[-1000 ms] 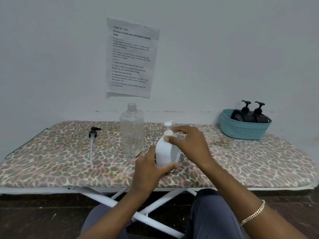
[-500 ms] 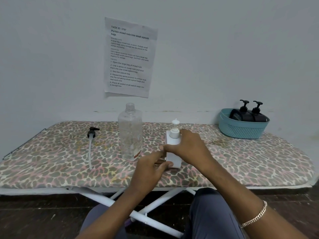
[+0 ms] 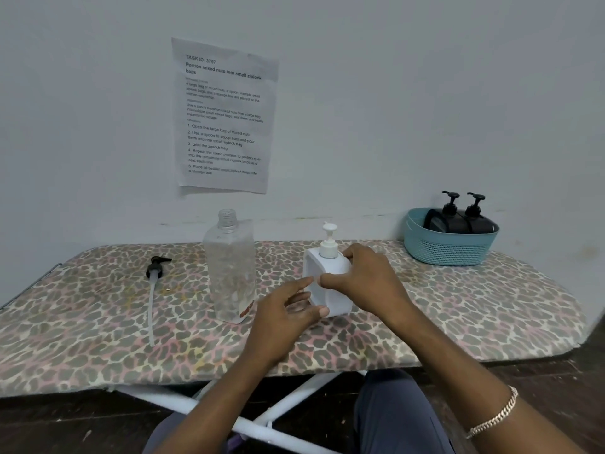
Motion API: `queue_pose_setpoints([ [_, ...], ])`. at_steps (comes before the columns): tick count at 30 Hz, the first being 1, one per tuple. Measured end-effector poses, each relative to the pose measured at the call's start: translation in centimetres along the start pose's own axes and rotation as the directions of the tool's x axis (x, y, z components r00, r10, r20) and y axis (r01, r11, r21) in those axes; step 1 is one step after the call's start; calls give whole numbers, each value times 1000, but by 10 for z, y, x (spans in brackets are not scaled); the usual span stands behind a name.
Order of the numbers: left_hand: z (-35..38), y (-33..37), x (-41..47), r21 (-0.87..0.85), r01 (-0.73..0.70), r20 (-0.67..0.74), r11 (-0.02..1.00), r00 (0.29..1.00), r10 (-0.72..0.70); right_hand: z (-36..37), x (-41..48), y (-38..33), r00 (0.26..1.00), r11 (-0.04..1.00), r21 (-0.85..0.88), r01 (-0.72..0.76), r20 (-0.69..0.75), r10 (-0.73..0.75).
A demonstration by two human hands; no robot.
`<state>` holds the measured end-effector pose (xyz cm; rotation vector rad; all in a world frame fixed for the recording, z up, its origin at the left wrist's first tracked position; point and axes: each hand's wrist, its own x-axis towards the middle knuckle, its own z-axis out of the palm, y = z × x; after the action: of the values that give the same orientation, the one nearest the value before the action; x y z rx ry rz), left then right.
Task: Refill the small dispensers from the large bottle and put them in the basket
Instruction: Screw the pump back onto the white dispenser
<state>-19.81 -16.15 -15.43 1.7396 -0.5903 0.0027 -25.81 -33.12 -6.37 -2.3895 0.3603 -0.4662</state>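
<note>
A small white pump dispenser (image 3: 331, 298) stands upright on the leopard-print board (image 3: 458, 306), its pump head fitted. My right hand (image 3: 366, 280) grips its body from the right, thumb across the front. My left hand (image 3: 283, 319) hovers at its lower left with loosely spread fingers, the thumb tip near the base; I cannot tell if it touches. The large clear bottle (image 3: 230, 267) stands uncapped just left of the dispenser. A teal basket (image 3: 448, 249) at the far right holds two black pump dispensers (image 3: 461, 221).
A black pump head with a long white tube (image 3: 153, 280) lies on the board's left part. A printed sheet (image 3: 226, 116) is taped to the wall behind. The board's white legs (image 3: 294, 398) and my knees are below its front edge.
The white dispenser went from tilted in both hands to standing upright farther back on the board. My left hand let go of its base; my right hand slid from the pump to the body.
</note>
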Motion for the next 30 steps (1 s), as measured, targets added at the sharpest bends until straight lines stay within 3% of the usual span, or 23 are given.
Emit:
queue_pose_setpoints([
  [10, 68, 45, 76, -34, -86, 111, 996, 990, 89, -74, 48, 34, 992, 1000, 22, 0, -127, 2],
  [20, 153, 114, 190, -77, -187, 189, 979, 962, 199, -164, 125, 73, 916, 995, -102, 24, -397, -63],
  [30, 225, 83, 251, -4, -168, 313, 986, 936, 161, -167, 171, 143, 896, 993, -40, -115, -437, 86],
])
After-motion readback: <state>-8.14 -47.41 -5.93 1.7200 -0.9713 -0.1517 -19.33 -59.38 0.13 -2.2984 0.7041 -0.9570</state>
